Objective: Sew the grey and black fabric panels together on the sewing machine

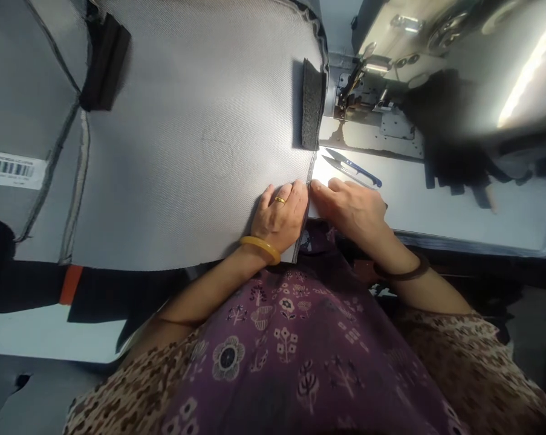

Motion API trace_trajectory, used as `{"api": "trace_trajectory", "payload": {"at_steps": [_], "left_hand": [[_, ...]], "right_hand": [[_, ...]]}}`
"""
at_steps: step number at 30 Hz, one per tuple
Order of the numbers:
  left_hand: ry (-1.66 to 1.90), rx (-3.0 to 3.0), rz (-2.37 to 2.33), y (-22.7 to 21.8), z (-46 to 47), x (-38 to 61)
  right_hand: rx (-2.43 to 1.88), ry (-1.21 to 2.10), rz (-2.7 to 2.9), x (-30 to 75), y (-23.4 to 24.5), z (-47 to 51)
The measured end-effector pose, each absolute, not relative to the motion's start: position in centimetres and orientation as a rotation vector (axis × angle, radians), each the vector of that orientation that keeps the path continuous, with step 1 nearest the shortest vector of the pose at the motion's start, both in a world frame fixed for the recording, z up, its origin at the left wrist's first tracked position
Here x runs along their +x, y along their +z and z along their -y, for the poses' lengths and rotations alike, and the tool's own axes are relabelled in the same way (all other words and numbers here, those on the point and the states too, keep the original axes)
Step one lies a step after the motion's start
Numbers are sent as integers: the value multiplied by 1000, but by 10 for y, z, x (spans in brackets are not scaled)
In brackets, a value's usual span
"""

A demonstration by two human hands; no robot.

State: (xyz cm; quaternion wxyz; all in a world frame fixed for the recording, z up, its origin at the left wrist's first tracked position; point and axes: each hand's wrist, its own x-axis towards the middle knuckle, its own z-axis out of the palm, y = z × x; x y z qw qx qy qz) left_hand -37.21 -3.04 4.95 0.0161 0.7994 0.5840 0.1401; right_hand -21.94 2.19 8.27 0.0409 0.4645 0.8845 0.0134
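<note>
Left hand (277, 217): fingers open, flat on grey fabric (186, 139). Right hand (349, 211): fingers open, pressing its edge. Risk: thread snips (352, 169) just beside, if knocked, could nick the fabric.

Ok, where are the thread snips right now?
In the head view, the blue-handled thread snips lie on the sewing table, just beyond the right hand's fingers.

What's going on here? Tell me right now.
A person is working at a sewing machine. Their left hand lies flat on a large gray fabric panel, and the fingers of their right hand are at the panel's edge. A dark felt strip sits along that edge, near the machine's needle area. Thread snips lie on the white table just beyond the right hand.
</note>
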Motion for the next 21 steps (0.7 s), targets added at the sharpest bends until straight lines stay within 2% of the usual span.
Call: {"api": "trace_trajectory", "payload": {"at_steps": [12,18,21], "left_hand": [[497,2481,-1820,50,31,-372],[480,2506,-1841,51,31,-373],[454,2505,-1824,52,30,-374]], "right_hand": [[1503,-1,-2828,-211,64,-30],[1536,-255,-2925,-214,63,-31],[1688,-262,-2925,-208,66,-32]]}}
